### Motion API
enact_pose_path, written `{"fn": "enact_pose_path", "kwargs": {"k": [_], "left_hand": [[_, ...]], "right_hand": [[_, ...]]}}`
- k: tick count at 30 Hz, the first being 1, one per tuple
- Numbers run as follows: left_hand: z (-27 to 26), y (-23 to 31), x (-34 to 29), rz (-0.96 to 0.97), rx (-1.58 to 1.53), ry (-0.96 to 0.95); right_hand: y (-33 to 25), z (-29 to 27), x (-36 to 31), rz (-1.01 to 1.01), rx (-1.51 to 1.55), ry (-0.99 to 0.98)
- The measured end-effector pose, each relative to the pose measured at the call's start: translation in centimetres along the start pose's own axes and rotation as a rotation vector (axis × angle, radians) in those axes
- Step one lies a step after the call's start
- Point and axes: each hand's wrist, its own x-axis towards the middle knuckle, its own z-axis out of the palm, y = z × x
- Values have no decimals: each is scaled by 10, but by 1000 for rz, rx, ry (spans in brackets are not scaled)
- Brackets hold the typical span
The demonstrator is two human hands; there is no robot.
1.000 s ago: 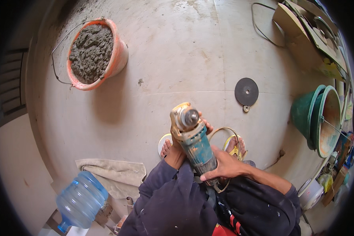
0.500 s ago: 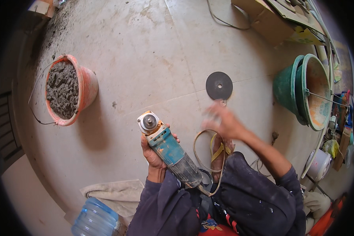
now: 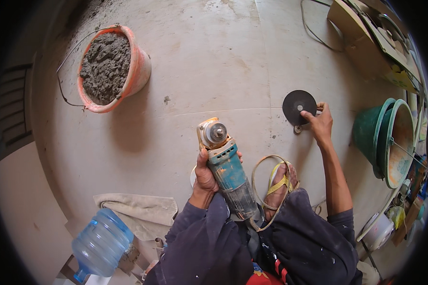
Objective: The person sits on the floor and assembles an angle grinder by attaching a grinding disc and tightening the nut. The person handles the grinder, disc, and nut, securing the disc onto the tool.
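My left hand (image 3: 205, 176) is closed around the body of a teal and grey angle grinder (image 3: 230, 173). The tool's bare spindle (image 3: 218, 132) faces up, with no disc on it. Its cord loops beside my sandalled foot. Out to the right, my right hand (image 3: 322, 121) grips a black cutting disc (image 3: 297, 100), thumb on the face near the centre hole and fingers at the right edge. Whether the disc is lifted off the floor I cannot tell. Just below the disc lies a small round metal flange nut (image 3: 297, 129).
An orange bucket (image 3: 140, 71) full of wet grey mortar stands at the left. Nested green buckets (image 3: 373, 137) lie tilted at the right, below a cardboard box (image 3: 354, 45). Near my left knee are a cloth (image 3: 138, 206) and a clear blue water jug (image 3: 102, 242).
My right hand has moved right and away from me, from open over the floor to gripping the disc. The left hand still holds the grinder. The whole view has shifted.
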Motion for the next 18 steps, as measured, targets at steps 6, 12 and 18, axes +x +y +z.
{"fn": "enact_pose_path", "kwargs": {"k": [6, 12, 18], "left_hand": [[6, 1, 2, 76, 43, -31], [9, -2, 0, 48, -7, -33], [16, -5, -5, 55, -11, 113]], "right_hand": [[-45, -34, -26, 153, 1017, -303], [-121, -32, -87, 107, 1289, -675], [-150, -24, -105, -18, 1075, -789]]}}
